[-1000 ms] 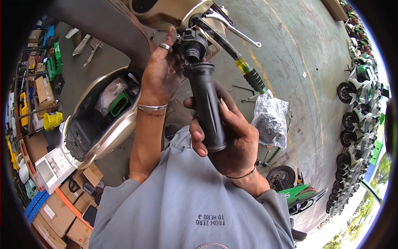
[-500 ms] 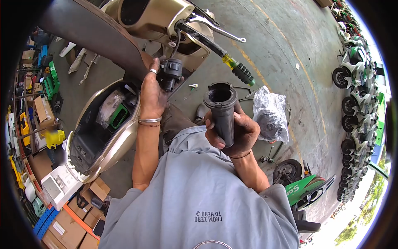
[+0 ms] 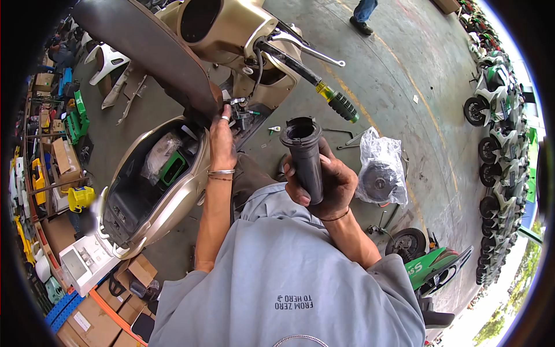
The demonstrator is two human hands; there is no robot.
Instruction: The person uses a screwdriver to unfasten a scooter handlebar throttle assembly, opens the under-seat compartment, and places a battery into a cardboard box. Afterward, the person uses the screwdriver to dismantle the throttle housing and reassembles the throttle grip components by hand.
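Observation:
My right hand [image 3: 330, 185] is wrapped round a black throttle grip sleeve [image 3: 306, 159], held upright with its flanged, hollow end up. My left hand [image 3: 222, 141] is closed on a handlebar switch housing [image 3: 245, 114], its inner side with small metal and coloured parts now showing; the fingers are partly hidden behind it. Beyond my hands is a gold scooter [image 3: 243, 29] with a bare handlebar end [image 3: 289, 58]. A screwdriver with a yellow and dark green handle [image 3: 338, 104] sits at the end of that bar. The brake lever [image 3: 312, 49] sticks out above it.
The scooter's brown seat [image 3: 150, 46] is raised over its open storage bin [image 3: 130, 196]. A plastic-wrapped round part [image 3: 380, 173] lies right of my right hand. A green vehicle [image 3: 430, 269] stands lower right, cardboard boxes [image 3: 92, 318] lower left. A person's leg [image 3: 363, 14] shows at the top.
My left hand has turned the switch housing over, from its button side to its inner side. The right hand keeps the grip sleeve almost in place. A person's leg has come into view at the top.

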